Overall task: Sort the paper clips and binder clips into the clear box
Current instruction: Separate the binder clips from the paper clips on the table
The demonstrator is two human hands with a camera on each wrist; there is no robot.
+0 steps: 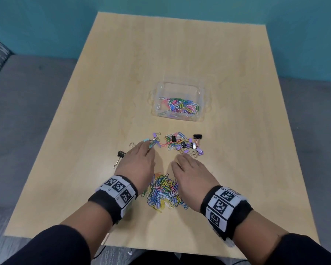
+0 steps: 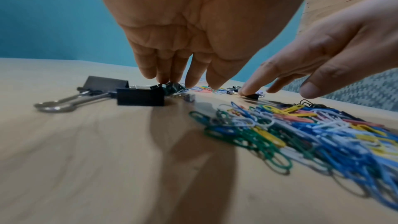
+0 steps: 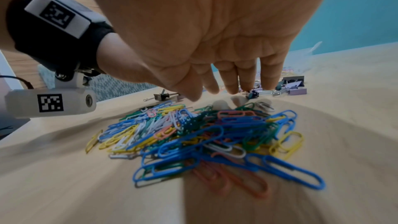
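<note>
A clear box (image 1: 203, 96) with several coloured paper clips in it stands mid-table. In front of it lies a mixed scatter of binder clips and paper clips (image 1: 178, 143). A heap of coloured paper clips (image 1: 163, 191) (image 3: 200, 135) (image 2: 312, 130) lies between my wrists. My left hand (image 1: 137, 161) (image 2: 183, 81) stretches flat, fingertips touching small clips at the scatter's left end. My right hand (image 1: 191, 173) (image 3: 234, 89) also reaches with straight fingers, tips at the scatter's near edge by purple binder clips (image 1: 198, 151). Neither hand holds anything.
A large black binder clip (image 1: 119, 157) (image 2: 120, 93) lies just left of my left hand. Another black binder clip (image 1: 197, 136) sits at the scatter's right end. The wooden table (image 1: 180, 54) ends near my body; grey floor and a teal wall surround it.
</note>
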